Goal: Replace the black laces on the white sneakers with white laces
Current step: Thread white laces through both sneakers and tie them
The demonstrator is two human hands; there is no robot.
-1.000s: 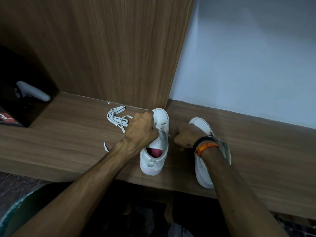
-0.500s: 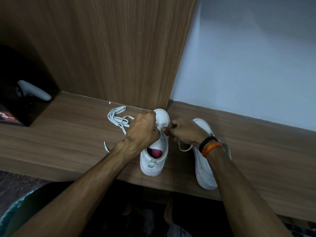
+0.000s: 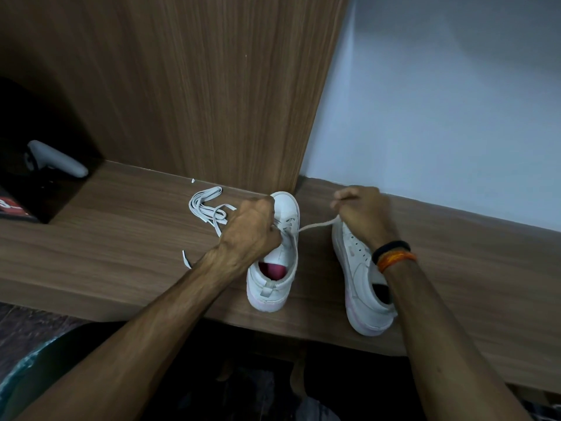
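Note:
Two white sneakers stand on a wooden shelf [image 3: 121,238]. My left hand [image 3: 249,230] grips the left sneaker [image 3: 280,268] at its lacing area, fingers curled over the tongue. A white lace [image 3: 315,225] runs taut from that sneaker's eyelets out to the right. My right hand [image 3: 362,212] pinches the far end of this lace, above the toe of the right sneaker [image 3: 361,275]. A loose bundle of white lace [image 3: 206,208] lies on the shelf left of my left hand. No black lace shows.
A wooden panel [image 3: 197,86] rises right behind the left sneaker, and a pale wall [image 3: 440,101] stands behind the right one. A dark box with a grey controller [image 3: 54,159] sits at the far left. The shelf's front edge runs just below the sneakers' heels.
My right hand moved from beside the left sneaker up and to the right, drawing the white lace out of the eyelets until taut. My left hand stayed on the sneaker.

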